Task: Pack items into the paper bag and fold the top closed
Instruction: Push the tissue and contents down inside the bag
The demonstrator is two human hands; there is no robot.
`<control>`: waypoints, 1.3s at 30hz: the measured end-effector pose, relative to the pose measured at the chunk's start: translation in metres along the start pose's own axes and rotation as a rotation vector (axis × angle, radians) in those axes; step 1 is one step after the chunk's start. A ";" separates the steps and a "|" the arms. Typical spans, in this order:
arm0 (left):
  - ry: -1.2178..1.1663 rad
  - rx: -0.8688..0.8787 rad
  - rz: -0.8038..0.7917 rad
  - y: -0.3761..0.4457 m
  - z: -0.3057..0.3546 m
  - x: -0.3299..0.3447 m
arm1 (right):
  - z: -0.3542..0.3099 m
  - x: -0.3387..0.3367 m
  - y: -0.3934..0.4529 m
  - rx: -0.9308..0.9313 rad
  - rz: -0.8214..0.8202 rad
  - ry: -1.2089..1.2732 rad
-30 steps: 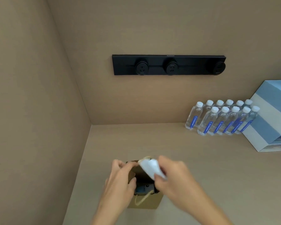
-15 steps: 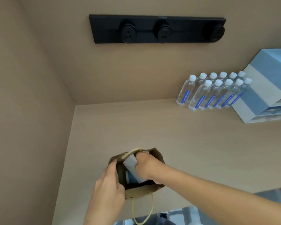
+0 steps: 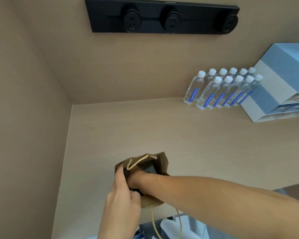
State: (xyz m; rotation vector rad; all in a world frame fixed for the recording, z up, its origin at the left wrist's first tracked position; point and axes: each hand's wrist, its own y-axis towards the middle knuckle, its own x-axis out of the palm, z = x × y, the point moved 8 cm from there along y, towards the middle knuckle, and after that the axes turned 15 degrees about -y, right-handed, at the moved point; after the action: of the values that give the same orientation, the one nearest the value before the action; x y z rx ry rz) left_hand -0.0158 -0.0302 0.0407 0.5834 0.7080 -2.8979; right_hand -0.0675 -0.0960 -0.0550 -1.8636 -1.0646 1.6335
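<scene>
A small brown paper bag (image 3: 162, 163) with yellow cord handles stands open near the front edge of the beige counter (image 3: 179, 135). My left hand (image 3: 123, 194) grips the bag's left rim and holds the mouth apart. My right hand (image 3: 138, 178) is sunk into the bag up to the wrist, so its fingers are hidden. A dark item (image 3: 150, 169) shows inside the bag beside my wrist. The white packet seen before is out of sight within the bag.
Several water bottles (image 3: 221, 90) with blue labels stand at the back right, next to a blue and white box (image 3: 280, 83). A black socket strip (image 3: 162, 18) is on the rear wall. A side wall closes the left. One cord handle (image 3: 166, 221) hangs over the counter's front edge.
My right hand has pushed the white packet down into the bag and gone deeper, to the wrist. The left hand still holds the rim. The view has tilted downward.
</scene>
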 end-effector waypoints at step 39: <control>0.118 0.065 -0.064 0.025 0.012 0.010 | 0.052 -0.040 -0.045 0.072 0.316 0.281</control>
State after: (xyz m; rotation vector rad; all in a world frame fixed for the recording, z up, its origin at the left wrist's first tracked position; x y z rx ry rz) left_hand -0.0247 -0.0579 0.0354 0.7579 0.6600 -2.9759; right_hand -0.1292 -0.1077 -0.0065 -2.2174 -0.6113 1.4856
